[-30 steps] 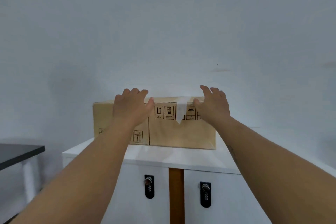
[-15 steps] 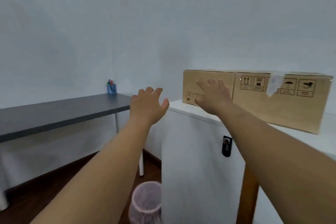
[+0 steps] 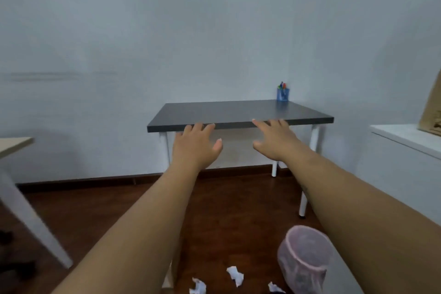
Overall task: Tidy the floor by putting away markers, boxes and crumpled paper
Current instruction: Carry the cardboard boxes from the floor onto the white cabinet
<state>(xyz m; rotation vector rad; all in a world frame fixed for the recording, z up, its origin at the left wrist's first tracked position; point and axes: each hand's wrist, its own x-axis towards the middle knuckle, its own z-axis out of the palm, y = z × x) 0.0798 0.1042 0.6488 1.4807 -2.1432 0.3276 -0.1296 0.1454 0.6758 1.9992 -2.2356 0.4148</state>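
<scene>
1. While both of your hands are out in front with nothing in them, left hand (image 3: pixel 196 144) and right hand (image 3: pixel 274 139) fingers spread and palms down, you're free for the next pickup.
2. Done, by my read: the brown cardboard box (image 3: pixel 433 108) sits on the white cabinet top (image 3: pixel 403 135) at far right, only its edge in view. The coloured markers (image 3: pixel 282 85) stand in the blue pen cup (image 3: pixel 283 94) on the far right corner of the dark grey table (image 3: pixel 238 112). I can't tell if more markers or boxes are on the floor outside the view.
3. Left: three crumpled white paper scraps lie near you on the dark wooden floor (image 3: pixel 95 210), the left scrap (image 3: pixel 198 287), the middle scrap (image 3: pixel 235 275) and the right scrap (image 3: pixel 274 288), close together.
4. Destination is probably the round pink mesh wastebasket (image 3: pixel 305 258), just right of the scraps, upright.
5. Room: floor between you and the grey table is open. Watch the angled white leg (image 3: pixel 31 222) of the light wooden desk (image 3: pixel 14 147) at left, and the cabinet front close on your right beside the basket.
6. Right scrap nearly touches the basket base; reach from the left so you don't tip it.
</scene>
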